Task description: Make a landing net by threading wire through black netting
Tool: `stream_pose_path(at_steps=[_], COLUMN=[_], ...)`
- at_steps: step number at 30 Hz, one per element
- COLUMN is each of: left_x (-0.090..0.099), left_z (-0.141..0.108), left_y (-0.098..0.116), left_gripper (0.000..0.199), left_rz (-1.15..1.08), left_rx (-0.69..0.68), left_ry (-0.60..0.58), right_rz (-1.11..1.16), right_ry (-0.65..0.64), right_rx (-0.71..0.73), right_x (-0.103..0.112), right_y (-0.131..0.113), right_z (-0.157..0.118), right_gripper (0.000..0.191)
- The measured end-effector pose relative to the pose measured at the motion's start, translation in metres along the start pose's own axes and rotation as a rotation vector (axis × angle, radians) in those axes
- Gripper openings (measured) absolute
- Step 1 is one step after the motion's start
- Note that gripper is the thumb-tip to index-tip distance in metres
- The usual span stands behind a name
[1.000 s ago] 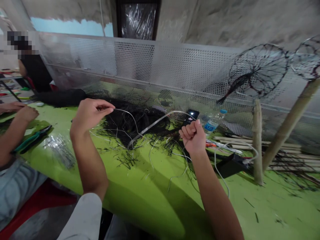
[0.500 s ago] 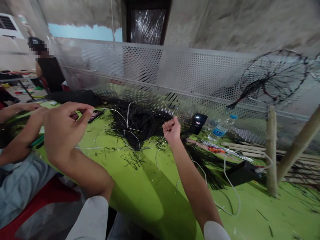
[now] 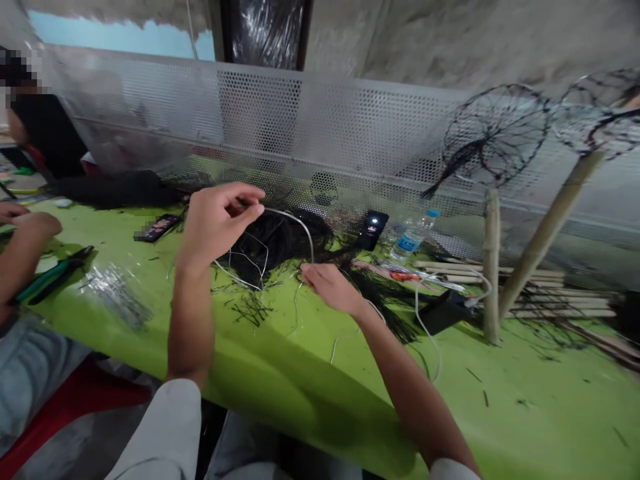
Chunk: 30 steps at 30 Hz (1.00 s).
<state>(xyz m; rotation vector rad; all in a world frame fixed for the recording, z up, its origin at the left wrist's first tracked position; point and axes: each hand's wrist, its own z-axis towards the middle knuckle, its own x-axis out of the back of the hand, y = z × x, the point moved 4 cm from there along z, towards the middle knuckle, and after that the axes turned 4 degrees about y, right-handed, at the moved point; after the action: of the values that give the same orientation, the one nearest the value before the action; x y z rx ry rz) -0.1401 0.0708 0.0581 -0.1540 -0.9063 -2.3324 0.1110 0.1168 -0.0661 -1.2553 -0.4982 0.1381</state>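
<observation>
Head view: our left hand (image 3: 220, 220) is half curled, thumb and finger slightly parted, wire (image 3: 309, 232) meeting the thumb tip; we can't tell if it's gripped. Our right hand (image 3: 327, 285) is closed, fingertips pinching the wire, which arcs between both hands over the desk (image 3: 280, 393), by the black fibre (image 3: 283, 239). We've got a bottle (image 3: 407, 243) beyond, right of it.

Left hand (image 3: 215, 223): shifted rightward, closer to the right hand (image 3: 330, 285)
Right hand: lowered, turned from upright to pointing left
Pale wire (image 3: 311, 239): now arching across the narrowed gap
</observation>
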Motion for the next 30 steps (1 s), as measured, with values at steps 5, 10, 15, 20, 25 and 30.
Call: stream_pose_path(at_steps=[5,10,15,20,25,30], left_x=[-0.056,-0.141,-0.155,-0.173,-0.214,-0.226], left_z=[-0.003,-0.075,-0.109,-0.118,-0.149,-0.17], left_y=[-0.031,-0.036,-0.026,-0.022,-0.023,-0.052], left_gripper=[0.056,0.066,0.056,0.048,0.037,0.036], left_rz=[-0.28,-0.897,-1.105,-1.12,-0.938,-0.59], left_rx=[0.272,0.827,0.894,0.916,0.977,1.059], left_ry=[0.129,-0.522,-0.626,-0.482,-0.477,-0.723], right_rz=[0.077,0.112,0.208,0.449,0.613,0.586], right_ry=[0.217,0.411,0.518,0.49,0.493,0.29], right_rx=[-0.114,-0.183,-0.247,-0.344,-0.395,-0.591], right_x=[0.034,0.06,0.063,0.039,0.009,-0.014], right_y=[0.025,0.045,0.056,0.059,0.057,0.07], right_z=[-0.037,-0.068,-0.084,-0.086,-0.09,-0.109], right_gripper=[0.069,0.066,0.062,0.059,0.054,0.046])
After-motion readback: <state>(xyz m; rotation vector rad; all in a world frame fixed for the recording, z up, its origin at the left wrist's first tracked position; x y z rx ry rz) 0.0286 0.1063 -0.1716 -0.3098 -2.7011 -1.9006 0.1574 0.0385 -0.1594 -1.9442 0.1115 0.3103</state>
